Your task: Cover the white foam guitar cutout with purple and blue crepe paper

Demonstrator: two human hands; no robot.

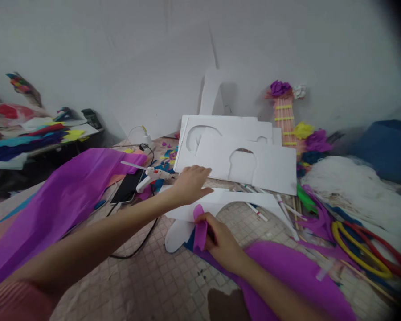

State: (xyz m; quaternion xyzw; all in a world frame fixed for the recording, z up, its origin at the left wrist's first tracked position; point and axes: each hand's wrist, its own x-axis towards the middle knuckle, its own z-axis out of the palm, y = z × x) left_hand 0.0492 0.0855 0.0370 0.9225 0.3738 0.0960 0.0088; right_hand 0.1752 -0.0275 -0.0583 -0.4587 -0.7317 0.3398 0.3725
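My left hand reaches forward over white cut board pieces, its fingers extended and holding nothing. Nearer to me, my right hand pinches a narrow folded strip of purple paper. Beneath the strip lie a white rounded cutout and a bit of dark blue paper. A white arched board piece lies just beyond my right hand. Left of my left hand, a white glue gun rests near a black tablet-like object.
White boards with cut openings lean at the back. Purple sheets spread at left and under my right forearm. Yellow and red rings, white stringy material and a black cable are around.
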